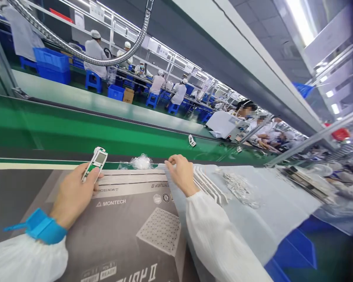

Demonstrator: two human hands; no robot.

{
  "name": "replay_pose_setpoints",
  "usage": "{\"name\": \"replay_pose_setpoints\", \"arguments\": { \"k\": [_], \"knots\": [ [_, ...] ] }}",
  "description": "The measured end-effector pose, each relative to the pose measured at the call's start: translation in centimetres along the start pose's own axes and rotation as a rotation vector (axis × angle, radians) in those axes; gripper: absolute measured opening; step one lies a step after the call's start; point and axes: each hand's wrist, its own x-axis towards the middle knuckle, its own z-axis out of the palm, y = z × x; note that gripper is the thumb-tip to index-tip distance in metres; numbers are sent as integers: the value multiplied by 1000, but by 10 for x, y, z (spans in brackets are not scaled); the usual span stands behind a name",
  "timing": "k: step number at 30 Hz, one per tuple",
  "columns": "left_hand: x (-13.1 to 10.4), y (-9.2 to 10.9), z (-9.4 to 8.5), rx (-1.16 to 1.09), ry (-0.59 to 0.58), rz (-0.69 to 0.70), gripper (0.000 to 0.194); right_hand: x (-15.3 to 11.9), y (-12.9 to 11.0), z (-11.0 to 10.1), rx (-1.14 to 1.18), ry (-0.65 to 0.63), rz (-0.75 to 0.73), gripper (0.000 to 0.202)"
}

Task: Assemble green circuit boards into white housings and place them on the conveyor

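Note:
My left hand [78, 190] is closed around a small white electronic device [99, 161] with a grey screen and a bare green circuit board below it. It holds the device tilted above the far edge of a dark printed carton [114, 227]. My right hand [181, 174] is over the edge of a pale sheet, fingers curled in; whatever they may pinch is too small to make out. Crumpled clear plastic [141, 161] lies between both hands. Beside the right wrist are several white angled strips [210, 186] and a clear bag of small white parts [242, 190].
Beyond the carton runs a green conveyor belt [129, 135] with a white device part [191, 140] on it. A metal flexible conduit [106, 62] hangs overhead. Blue bins [297, 248] stand below right. Co-workers in white sit at far benches and farther along the belt.

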Motion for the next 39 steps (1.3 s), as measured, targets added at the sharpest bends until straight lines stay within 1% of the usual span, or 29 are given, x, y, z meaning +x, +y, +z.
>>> {"name": "replay_pose_setpoints", "arguments": {
  "k": [2,4,6,7,10,12,14,16,19,21,24,26,30,32,34,36,39],
  "knots": [
    [0,0,0,-3,-4,-7,36,-6,29,-17,-145,-13,59,24],
    [-1,0,1,-3,-16,-3,37,-13,54,-27,-208,-50,94,29],
    [0,-2,1,0,-31,-5,39,-22,72,-31,-211,-103,79,30],
    [0,-3,2,-2,-35,-9,40,-27,77,-31,-207,-132,62,28],
    [2,-5,2,-13,-36,-14,41,-40,85,-26,-198,-187,30,19],
    [2,-5,2,-24,-36,-12,41,-45,86,-22,-205,-196,34,20],
    [2,-4,2,-31,-40,-13,40,-45,87,-20,-208,-196,37,23],
    [1,-3,1,-31,-44,-15,38,-40,85,-19,-189,-195,8,24],
    [0,-3,1,-31,-45,-6,36,-25,79,-17,-109,-234,-83,32],
    [-1,-3,1,-42,-49,1,36,-13,75,-16,-54,-282,-121,27],
    [-1,-2,1,-65,-57,10,36,6,71,-20,28,-332,-116,14],
    [-2,-1,1,-77,-55,10,36,17,69,-27,113,-376,-100,10],
    [-3,1,2,-100,-56,7,37,32,57,-39,348,-488,-31,26],
    [-3,1,3,-105,-63,25,42,34,43,-39,464,-510,0,34],
    [-3,0,4,-111,-78,51,48,30,22,-34,630,-531,19,37],
    [-4,1,5,-140,-89,93,51,21,-5,-24,905,-589,45,40],
    [-6,3,8,-183,-96,215,46,-1,-49,-4,1330,-690,89,47]
  ]
}}
